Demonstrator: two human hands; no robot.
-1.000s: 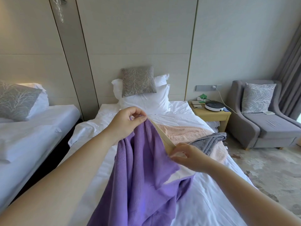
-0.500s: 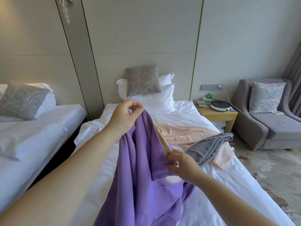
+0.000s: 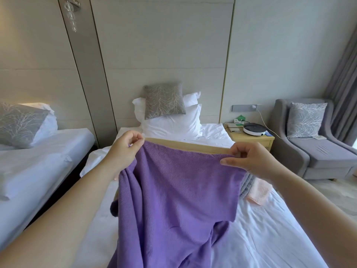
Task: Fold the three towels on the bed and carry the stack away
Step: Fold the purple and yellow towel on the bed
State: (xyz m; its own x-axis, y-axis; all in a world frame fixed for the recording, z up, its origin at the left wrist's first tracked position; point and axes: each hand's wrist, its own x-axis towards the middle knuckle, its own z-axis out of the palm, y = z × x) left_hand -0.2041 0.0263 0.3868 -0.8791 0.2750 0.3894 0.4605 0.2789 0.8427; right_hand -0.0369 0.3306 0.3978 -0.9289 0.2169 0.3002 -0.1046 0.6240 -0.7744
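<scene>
A purple towel [image 3: 173,194] with a tan border strip hangs spread in front of me over the white bed [image 3: 270,235]. My left hand [image 3: 125,146] pinches its upper left corner. My right hand [image 3: 249,159] pinches the upper right corner, so the top edge is stretched level between them. The towel's lower part drapes in folds toward me. Behind it, a grey towel [image 3: 246,185] and a pink towel [image 3: 257,192] lie on the bed, mostly hidden, showing only at the right.
White pillows [image 3: 172,124] and a grey cushion [image 3: 164,100] sit at the headboard. A second bed [image 3: 42,161] stands to the left. A wooden nightstand [image 3: 253,139] with a round device and a grey armchair [image 3: 316,146] are to the right.
My right hand slid along the border from the towel's middle out to the right corner and rose. The towel went from bunched to spread flat, covering most of the grey and pink towels.
</scene>
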